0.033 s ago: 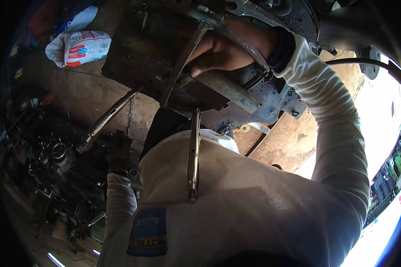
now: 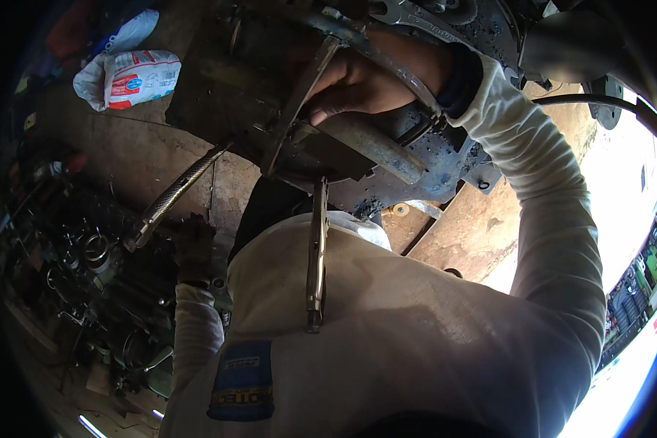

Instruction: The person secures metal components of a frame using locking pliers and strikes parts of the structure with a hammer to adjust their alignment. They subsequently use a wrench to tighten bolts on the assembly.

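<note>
Right arm (image 2: pixel 555 193) is bent out to the side, forearm angled up and inward. Right wrist is cocked so right hand (image 2: pixel 376 80) is pointed left; thumb is laid along the lower edge, fingers are partly hidden. Left arm (image 2: pixel 197 321) is held low at left; left hand (image 2: pixel 195 252) is shadowed, grip unreadable.

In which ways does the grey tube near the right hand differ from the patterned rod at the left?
The grey tube looks thicker than the patterned rod. The tube is dull and mostly plain; the rod is shiny. In the picture, the tube slopes down to the right, the rod down to the left. Both look long and metallic.
</note>
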Tool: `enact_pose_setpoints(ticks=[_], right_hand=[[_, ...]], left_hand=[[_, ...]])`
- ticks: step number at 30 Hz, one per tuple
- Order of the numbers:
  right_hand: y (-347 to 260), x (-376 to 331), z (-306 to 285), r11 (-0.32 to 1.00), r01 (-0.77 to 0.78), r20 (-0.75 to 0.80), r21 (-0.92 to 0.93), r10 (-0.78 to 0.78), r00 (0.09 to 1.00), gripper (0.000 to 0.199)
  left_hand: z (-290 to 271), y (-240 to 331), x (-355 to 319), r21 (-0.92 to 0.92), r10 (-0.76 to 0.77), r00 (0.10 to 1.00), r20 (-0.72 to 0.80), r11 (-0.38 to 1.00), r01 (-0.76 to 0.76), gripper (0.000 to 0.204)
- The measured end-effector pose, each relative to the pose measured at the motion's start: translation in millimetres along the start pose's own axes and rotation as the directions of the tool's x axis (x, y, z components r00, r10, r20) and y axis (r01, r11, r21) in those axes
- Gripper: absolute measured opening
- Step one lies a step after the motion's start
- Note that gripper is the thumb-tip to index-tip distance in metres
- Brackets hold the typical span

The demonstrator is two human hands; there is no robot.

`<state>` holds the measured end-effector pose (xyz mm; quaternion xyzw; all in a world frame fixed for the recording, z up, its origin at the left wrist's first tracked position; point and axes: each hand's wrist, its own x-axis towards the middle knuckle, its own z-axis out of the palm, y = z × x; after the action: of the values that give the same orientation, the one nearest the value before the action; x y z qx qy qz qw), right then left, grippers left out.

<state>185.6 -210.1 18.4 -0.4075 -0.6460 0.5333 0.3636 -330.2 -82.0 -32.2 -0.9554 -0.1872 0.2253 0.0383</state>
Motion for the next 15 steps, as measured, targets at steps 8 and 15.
enact_pose_setpoints(ticks=[8,15], right_hand=[[-3,0,0,0.979,0.089,-0.076,-0.182,-0.105,0.992,0.029],[-2,5,0,0.998,0.01,0.007,-0.068,-0.01,1.0,0.044]], left_hand=[[-16,5,9,-0.654,-0.396,0.797,0.456,0.458,0.602,0.018],[9,-5,-12,-0.125,-0.052,0.996,0.079,0.99,0.061,0.021]])
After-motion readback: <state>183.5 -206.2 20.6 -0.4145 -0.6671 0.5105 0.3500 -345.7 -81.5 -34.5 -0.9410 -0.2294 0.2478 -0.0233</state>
